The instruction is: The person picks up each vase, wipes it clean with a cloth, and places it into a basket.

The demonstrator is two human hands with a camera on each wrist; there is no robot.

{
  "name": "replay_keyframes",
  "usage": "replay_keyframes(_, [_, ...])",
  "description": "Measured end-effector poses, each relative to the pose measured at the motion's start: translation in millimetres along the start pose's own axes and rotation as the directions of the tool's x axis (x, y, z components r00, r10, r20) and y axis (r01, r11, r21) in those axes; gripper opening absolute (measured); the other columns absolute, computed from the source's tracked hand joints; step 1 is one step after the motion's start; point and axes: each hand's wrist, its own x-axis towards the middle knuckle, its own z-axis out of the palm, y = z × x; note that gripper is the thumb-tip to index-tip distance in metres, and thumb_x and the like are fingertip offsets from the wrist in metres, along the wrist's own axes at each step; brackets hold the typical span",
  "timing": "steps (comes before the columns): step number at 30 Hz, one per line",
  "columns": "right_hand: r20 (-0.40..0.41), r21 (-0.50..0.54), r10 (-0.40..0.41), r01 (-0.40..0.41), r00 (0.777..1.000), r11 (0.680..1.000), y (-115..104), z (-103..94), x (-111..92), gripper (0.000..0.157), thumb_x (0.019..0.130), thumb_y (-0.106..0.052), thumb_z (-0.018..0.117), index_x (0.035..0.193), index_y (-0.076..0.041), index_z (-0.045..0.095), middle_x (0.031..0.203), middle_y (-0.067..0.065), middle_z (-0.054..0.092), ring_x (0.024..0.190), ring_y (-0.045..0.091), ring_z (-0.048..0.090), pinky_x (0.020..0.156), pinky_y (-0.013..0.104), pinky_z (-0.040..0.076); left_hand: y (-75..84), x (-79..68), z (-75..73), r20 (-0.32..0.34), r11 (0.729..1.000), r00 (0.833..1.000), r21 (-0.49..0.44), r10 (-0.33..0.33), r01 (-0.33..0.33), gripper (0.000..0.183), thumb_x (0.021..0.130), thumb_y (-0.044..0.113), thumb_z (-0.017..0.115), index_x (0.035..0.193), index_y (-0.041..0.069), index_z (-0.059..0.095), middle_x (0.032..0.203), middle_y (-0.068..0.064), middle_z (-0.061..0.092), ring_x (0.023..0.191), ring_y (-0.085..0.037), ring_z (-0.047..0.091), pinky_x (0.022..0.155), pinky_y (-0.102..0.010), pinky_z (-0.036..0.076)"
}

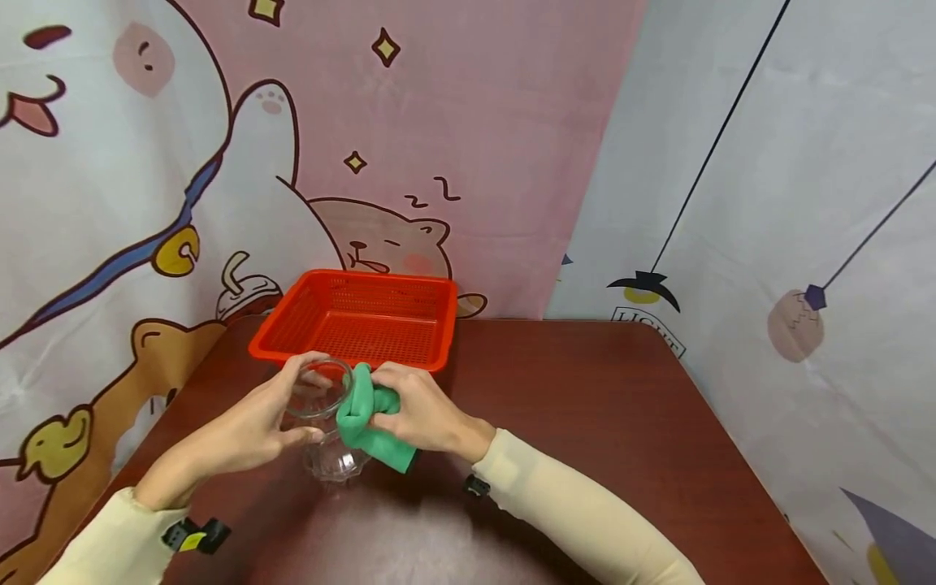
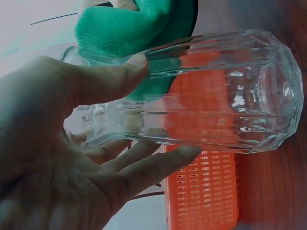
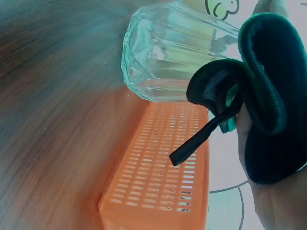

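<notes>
A clear glass vase [image 2: 216, 96] with a faceted body and a round mouth is held over the table, its faceted base lowest. My left hand [image 1: 252, 422] grips it near the neck, thumb on one side and fingers on the other. In my right hand [image 1: 424, 410] a folded green cloth [image 1: 369, 418] is pinched against the vase's rim. The left wrist view has the cloth [image 2: 124, 28] lying along the neck, partly seen through the glass. A dark strap-like loop [image 3: 192, 143] hangs from the cloth in the right wrist view.
A red-orange perforated plastic basket [image 1: 351, 325] stands at the back left of the dark brown wooden table [image 1: 585, 422], just behind the vase. Cartoon-printed cloth walls [image 1: 497, 146] rise behind and beside the table.
</notes>
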Motion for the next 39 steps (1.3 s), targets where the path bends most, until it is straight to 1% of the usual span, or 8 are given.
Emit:
replay_keyframes(5, [-0.074, 0.079, 0.007, -0.001, 0.997, 0.997, -0.3, -5.4, 2.2, 0.042, 0.098, -0.009, 0.094, 0.137, -0.001, 0.080, 0.128, 0.010, 0.082, 0.108, 0.020, 0.077, 0.094, 0.020, 0.063, -0.8, 1.0, -1.9, 0.010, 1.000, 1.000, 0.007, 0.000, 0.000, 0.101, 0.091, 0.004, 0.099, 0.169, 0.014, 0.036, 0.143, -0.012, 0.073, 0.128, -0.032, 0.079, 0.104, -0.040, 0.069])
replay_keyframes(9, [-0.127, 0.116, 0.009, 0.006, 0.992, 0.993, -1.9, -10.0, 4.8, 0.049, 0.098, -0.009, 0.095, 0.142, 0.000, 0.078, 0.130, 0.011, 0.081, 0.110, 0.022, 0.078, 0.096, 0.024, 0.064, -1.4, 1.2, -1.6, 0.015, 1.000, 1.000, 0.011, -0.005, 0.005, 0.102, 0.091, 0.004, 0.099, 0.170, 0.013, 0.036, 0.146, -0.010, 0.073, 0.128, -0.029, 0.078, 0.107, -0.042, 0.068])
replay_keyframes(13, [-0.115, 0.120, 0.019, -0.005, 0.993, 0.993, -4.2, -12.1, 6.8, 0.049, 0.099, -0.010, 0.094, 0.144, 0.000, 0.077, 0.130, 0.010, 0.081, 0.109, 0.021, 0.078, 0.096, 0.023, 0.064, -0.4, 0.8, -3.1, 0.021, 1.000, 1.000, 0.002, 0.001, -0.001, 0.102, 0.092, 0.005, 0.099, 0.171, 0.012, 0.034, 0.147, -0.009, 0.073, 0.126, -0.027, 0.079, 0.107, -0.036, 0.068])
replay_keyframes(16, [-0.102, 0.121, 0.026, -0.014, 0.994, 0.993, -5.2, -11.9, 8.0, 0.048, 0.100, -0.010, 0.094, 0.144, -0.001, 0.078, 0.130, 0.010, 0.081, 0.108, 0.021, 0.078, 0.096, 0.023, 0.064, 0.6, 0.1, -4.4, 0.019, 1.000, 1.000, -0.003, -0.005, 0.005, 0.102, 0.093, 0.007, 0.099, 0.171, 0.013, 0.034, 0.147, -0.009, 0.072, 0.126, -0.026, 0.079, 0.107, -0.034, 0.067])
replay_keyframes(19, [-0.101, 0.117, 0.028, -0.016, 0.994, 0.993, -6.1, -12.0, 8.8, 0.046, 0.099, -0.011, 0.094, 0.142, -0.002, 0.079, 0.130, 0.011, 0.081, 0.108, 0.022, 0.078, 0.097, 0.024, 0.065, 0.8, -0.3, -4.8, 0.017, 1.000, 1.000, -0.010, -0.012, 0.012, 0.102, 0.093, 0.008, 0.099, 0.171, 0.016, 0.035, 0.147, -0.008, 0.072, 0.126, -0.025, 0.079, 0.107, -0.031, 0.066])
replay_keyframes(23, [-0.090, 0.098, 0.033, -0.024, 0.995, 0.995, -6.3, -11.2, 8.4, 0.043, 0.099, -0.012, 0.095, 0.138, -0.003, 0.081, 0.129, 0.010, 0.082, 0.108, 0.021, 0.078, 0.098, 0.023, 0.065, 0.0, -1.0, -3.2, 0.022, 1.000, 1.000, -0.021, -0.008, 0.009, 0.102, 0.093, 0.007, 0.099, 0.172, 0.015, 0.034, 0.147, -0.009, 0.072, 0.125, -0.024, 0.079, 0.106, -0.028, 0.066])
replay_keyframes(32, [-0.102, 0.093, 0.028, -0.018, 0.994, 0.995, -3.8, -5.5, 7.4, 0.036, 0.098, -0.012, 0.096, 0.131, -0.004, 0.083, 0.123, 0.008, 0.083, 0.103, 0.018, 0.077, 0.094, 0.021, 0.064, -2.2, -0.3, -1.5, 0.002, 1.000, 1.000, 0.006, 0.014, -0.014, 0.103, 0.091, 0.006, 0.100, 0.170, 0.011, 0.035, 0.144, -0.009, 0.074, 0.119, -0.024, 0.080, 0.103, -0.031, 0.068])
replay_keyframes(39, [-0.101, 0.102, 0.042, -0.032, 0.994, 0.994, -2.7, -2.4, 5.0, 0.033, 0.097, -0.010, 0.096, 0.127, -0.004, 0.084, 0.120, 0.009, 0.082, 0.099, 0.016, 0.074, 0.090, 0.020, 0.062, -1.4, -1.1, -1.7, 0.011, 1.000, 1.000, 0.012, 0.006, -0.006, 0.102, 0.091, 0.007, 0.100, 0.170, 0.013, 0.035, 0.143, -0.015, 0.074, 0.123, -0.028, 0.078, 0.105, -0.034, 0.067])
